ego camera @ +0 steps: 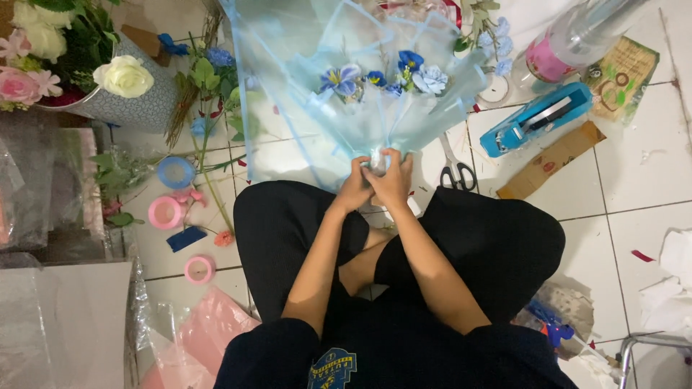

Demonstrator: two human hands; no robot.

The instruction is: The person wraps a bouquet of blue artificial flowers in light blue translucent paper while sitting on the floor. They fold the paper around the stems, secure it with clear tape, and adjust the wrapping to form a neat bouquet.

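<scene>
Both arms stretched forward, left hand (pixel 355 189) and right hand (pixel 391 180) pressed together — fingers curled

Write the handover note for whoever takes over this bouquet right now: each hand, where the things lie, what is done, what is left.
Left hand and right hand: both pinch the gathered neck of the bouquet, fingers together at the base of the wrap.
Bouquet lies on the tiled floor ahead of the crossed legs, blue flowers inside pale blue wrapping.
Scissors lie just right of the hands; a blue tape dispenser farther right; blue tape roll and pink tape rolls to the left.
Done: flowers arranged and wrapped, neck gathered.
Left: no tie or ribbon shows at the neck; it likely needs securing.
</scene>
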